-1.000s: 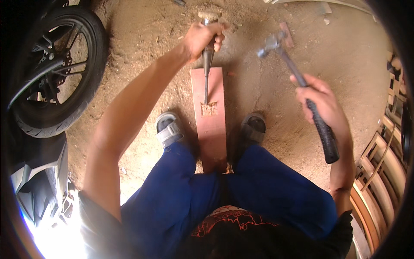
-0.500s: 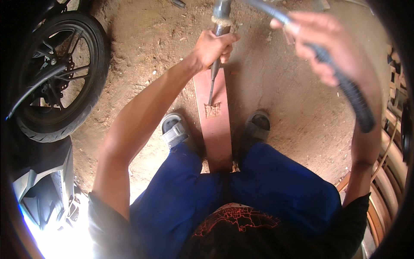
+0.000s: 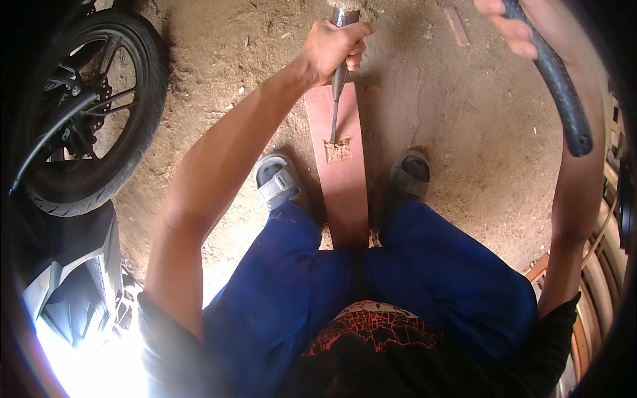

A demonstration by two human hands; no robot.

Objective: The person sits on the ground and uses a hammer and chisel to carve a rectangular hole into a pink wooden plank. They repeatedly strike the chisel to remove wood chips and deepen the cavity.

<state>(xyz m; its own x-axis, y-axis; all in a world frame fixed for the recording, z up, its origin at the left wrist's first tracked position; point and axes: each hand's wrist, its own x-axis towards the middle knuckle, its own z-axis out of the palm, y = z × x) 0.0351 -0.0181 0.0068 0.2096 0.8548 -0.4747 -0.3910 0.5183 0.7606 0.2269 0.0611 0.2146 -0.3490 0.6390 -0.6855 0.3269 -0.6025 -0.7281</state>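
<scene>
While the left hand point(image 3: 334, 50) wraps tightly around the handle of a chisel point(image 3: 338, 81) at 12 o'clock, the blade points down toward a reddish wooden plank point(image 3: 344, 199), its tip at the 12 o'clock edge of a shallow, roughly square recess point(image 3: 338, 152) cut into the face. The plank lies on bare, dusty ground point(image 3: 458, 126), running from just past 12 o'clock toward 6, where its near end meets the worker's blue trousers point(image 3: 265, 265). Toward 2 o'clock, the right hand point(image 3: 547, 23), partly cut off by the top of the view, is closed on a hammer point(image 3: 564, 93); the black grip slants down toward 3 o'clock, and the head lies out of sight. Grey sandals point(image 3: 277, 187) flank the plank, one foot on either side. At 1 o'clock, a small strip of wood point(image 3: 456, 26) rests on the dirt, well apart from the plank. A black motorcycle wheel point(image 3: 151, 119) stands at 10 o'clock, with dark bodywork point(image 3: 56, 232) at 8, and curved wooden pieces point(image 3: 600, 292) crowd the edge at 4.
</scene>
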